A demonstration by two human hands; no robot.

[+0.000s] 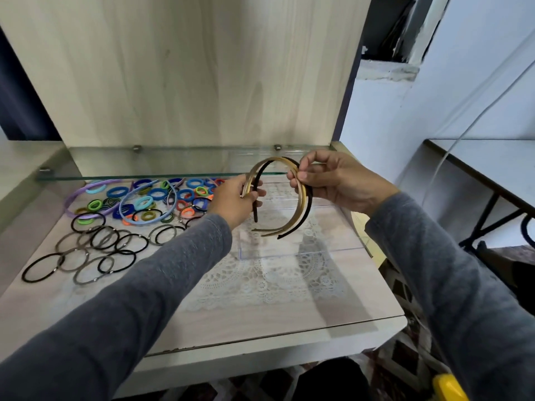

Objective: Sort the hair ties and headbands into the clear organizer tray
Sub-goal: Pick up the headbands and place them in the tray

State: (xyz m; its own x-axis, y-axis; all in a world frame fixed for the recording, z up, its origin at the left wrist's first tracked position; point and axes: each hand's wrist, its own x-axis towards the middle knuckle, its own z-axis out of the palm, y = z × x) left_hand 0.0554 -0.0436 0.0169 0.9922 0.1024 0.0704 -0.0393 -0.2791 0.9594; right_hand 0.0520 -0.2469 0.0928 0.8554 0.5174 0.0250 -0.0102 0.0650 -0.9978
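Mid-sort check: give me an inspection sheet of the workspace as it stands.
Surface: wood-look table with a lace mat under its clear top.
Job's things: clear organizer tray on the right; coloured hair ties and thin black and grey ties lie loose on the left; purple headband and blue headband among them; held headbands, gold and black, above the tray.
Clutter: nothing seen.
Hands: left hand and right hand both grip the held headbands.
Cables: white cable hangs along the right wall.
Surroundings: glass shelf behind; side table to the right; yellow object at the lower right edge.

Glossy tan headbands (pixel 299 198), clear plastic tray (pixel 301 250), matt wood-grain tabletop (pixel 260 314).
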